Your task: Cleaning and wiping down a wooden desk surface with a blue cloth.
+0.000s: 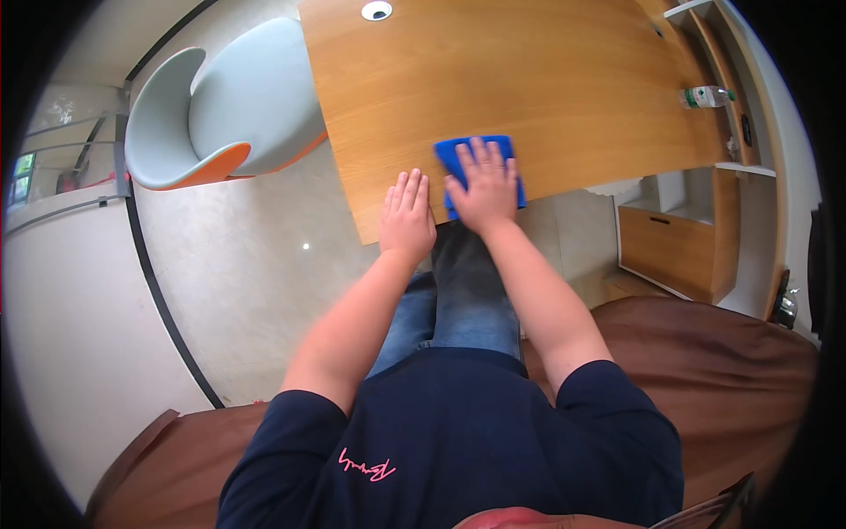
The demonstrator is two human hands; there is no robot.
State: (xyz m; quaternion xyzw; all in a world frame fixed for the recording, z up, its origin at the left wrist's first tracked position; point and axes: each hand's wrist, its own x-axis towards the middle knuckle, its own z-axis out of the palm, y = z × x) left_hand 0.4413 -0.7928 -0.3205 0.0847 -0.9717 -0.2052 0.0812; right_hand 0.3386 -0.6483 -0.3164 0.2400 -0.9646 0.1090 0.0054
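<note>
A folded blue cloth [451,154] lies on the wood-grain tabletop [562,99], close to the edge nearest me. My right hand [488,190] rests flat on top of it with the fingers spread, covering much of its middle. To the left of the cloth, my left hand [408,221] lies palm down at the table's near edge. Its fingers are straight and near each other, and nothing shows in its grasp. A small gap of wood separates this hand from the cloth.
A grey and orange chair [258,99] stands left of the table. A clear plastic bottle [707,97] lies at the right end, beside a shelf unit [714,40]. A white round cable grommet [377,10] sits in the far tabletop. Below right is a wooden drawer cabinet [667,248]; brown covering [694,370] surrounds my seat.
</note>
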